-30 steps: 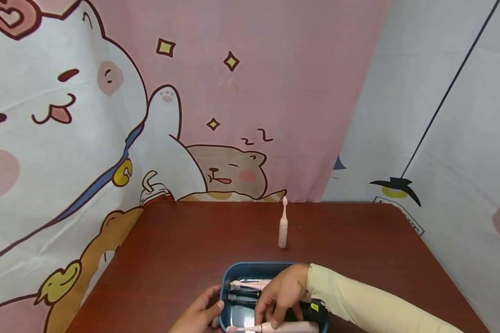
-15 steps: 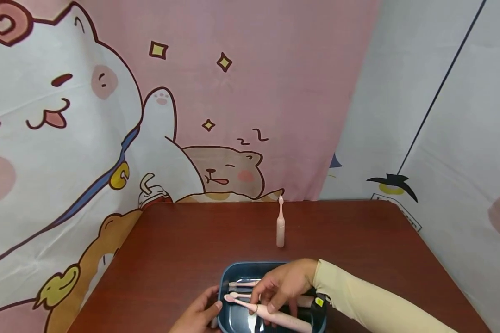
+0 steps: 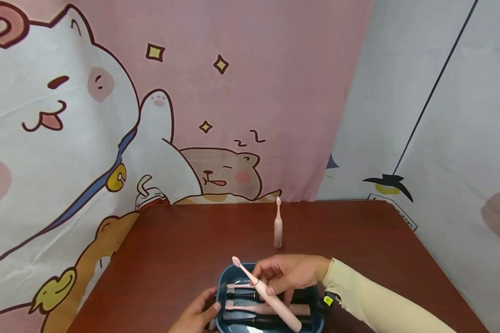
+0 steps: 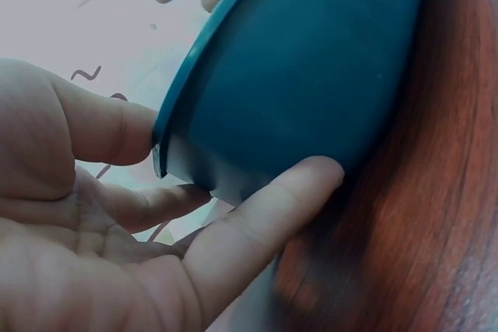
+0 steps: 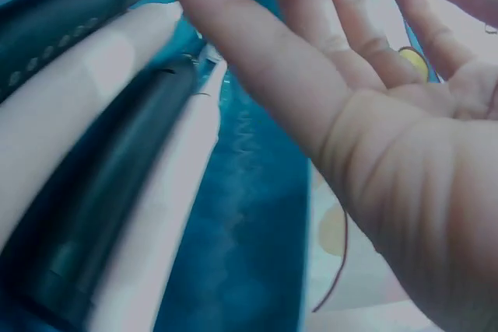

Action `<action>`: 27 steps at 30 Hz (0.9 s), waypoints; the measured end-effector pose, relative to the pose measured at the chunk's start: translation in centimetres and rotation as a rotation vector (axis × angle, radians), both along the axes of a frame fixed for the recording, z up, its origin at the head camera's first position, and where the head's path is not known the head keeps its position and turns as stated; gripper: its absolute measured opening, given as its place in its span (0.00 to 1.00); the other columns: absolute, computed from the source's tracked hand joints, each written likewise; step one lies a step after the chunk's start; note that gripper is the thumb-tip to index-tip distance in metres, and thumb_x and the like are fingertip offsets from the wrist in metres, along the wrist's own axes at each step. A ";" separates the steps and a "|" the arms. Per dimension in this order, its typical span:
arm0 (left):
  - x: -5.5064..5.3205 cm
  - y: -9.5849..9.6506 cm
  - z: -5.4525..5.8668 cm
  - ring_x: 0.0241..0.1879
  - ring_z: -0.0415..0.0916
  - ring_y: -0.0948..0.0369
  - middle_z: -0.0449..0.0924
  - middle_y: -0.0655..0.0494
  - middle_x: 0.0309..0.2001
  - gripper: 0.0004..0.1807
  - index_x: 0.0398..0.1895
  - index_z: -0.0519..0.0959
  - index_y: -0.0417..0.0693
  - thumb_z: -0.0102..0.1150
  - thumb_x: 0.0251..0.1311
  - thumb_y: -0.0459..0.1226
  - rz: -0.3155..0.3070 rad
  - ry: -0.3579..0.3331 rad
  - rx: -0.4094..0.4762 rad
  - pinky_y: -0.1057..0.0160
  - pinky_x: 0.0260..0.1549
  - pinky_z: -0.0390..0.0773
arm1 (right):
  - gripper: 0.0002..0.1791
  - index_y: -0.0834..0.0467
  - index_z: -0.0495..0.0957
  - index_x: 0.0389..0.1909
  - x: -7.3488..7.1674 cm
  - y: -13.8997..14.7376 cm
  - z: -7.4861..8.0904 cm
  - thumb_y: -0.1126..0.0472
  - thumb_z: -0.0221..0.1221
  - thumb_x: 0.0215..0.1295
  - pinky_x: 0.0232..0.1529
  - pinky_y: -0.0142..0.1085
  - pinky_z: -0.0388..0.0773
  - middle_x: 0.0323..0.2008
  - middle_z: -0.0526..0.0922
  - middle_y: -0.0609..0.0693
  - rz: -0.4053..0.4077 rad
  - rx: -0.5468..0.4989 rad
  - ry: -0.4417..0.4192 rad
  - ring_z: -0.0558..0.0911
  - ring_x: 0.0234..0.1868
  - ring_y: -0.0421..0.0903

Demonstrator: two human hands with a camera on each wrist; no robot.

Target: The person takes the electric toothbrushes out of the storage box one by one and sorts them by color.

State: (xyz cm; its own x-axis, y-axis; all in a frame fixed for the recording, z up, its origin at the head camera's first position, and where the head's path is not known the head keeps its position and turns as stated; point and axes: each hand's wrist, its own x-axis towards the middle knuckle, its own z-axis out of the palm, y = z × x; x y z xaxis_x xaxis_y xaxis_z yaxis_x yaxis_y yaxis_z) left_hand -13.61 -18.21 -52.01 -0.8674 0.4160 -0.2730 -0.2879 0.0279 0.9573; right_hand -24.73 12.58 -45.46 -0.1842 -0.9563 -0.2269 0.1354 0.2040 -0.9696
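Note:
My right hand (image 3: 293,274) pinches a pale pink electric toothbrush (image 3: 278,306) between thumb and fingers. The brush is tilted over the blue box (image 3: 219,296), its head pointing up to the far left. My left hand (image 3: 197,312) holds the box's left side, the thumb at the rim and fingers against the outer wall (image 4: 288,75). Inside lie several electric toothbrushes side by side, among them a pink one (image 3: 289,309) and a black one (image 3: 271,321) nearer me. The right wrist view shows black handles (image 5: 109,192) alternating with pink ones (image 5: 159,231).
Another pale pink electric toothbrush (image 3: 278,233) stands upright on the brown table (image 3: 183,245), beyond the box. A cartoon-printed cloth (image 3: 300,92) hangs behind the table's far edge. A dark wrist strap with a yellow patch (image 3: 328,300) is on my right wrist.
My right hand has gripped the pink toothbrush that lay nearest me in the box and lifted it, tilting its head up and away. My left hand stays at the box.

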 end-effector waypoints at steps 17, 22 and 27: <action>0.1 -0.1 0.1 0.52 0.73 0.51 0.66 0.32 0.61 0.30 0.72 0.53 0.29 0.47 0.74 0.36 0.016 -0.019 0.032 0.47 0.41 0.83 | 0.19 0.61 0.65 0.60 -0.8 2.1 2.7 0.66 0.56 0.72 0.46 0.62 0.80 0.54 0.77 0.62 -0.370 -0.238 0.129 0.82 0.54 0.58; 0.1 -0.1 0.0 0.52 0.73 0.51 0.66 0.30 0.62 0.30 0.72 0.52 0.28 0.47 0.74 0.36 0.017 -0.013 0.042 0.47 0.41 0.83 | 0.18 0.60 0.64 0.60 -1.3 2.6 2.8 0.69 0.53 0.73 0.50 0.63 0.77 0.56 0.74 0.63 -0.440 -0.295 0.140 0.80 0.58 0.59; 0.2 -0.1 0.0 0.53 0.74 0.50 0.66 0.30 0.62 0.31 0.71 0.52 0.28 0.48 0.74 0.36 0.009 0.003 0.044 0.47 0.42 0.83 | 0.19 0.61 0.63 0.62 -1.6 3.2 3.1 0.70 0.52 0.73 0.51 0.64 0.77 0.57 0.71 0.63 -0.496 -0.339 0.155 0.79 0.60 0.58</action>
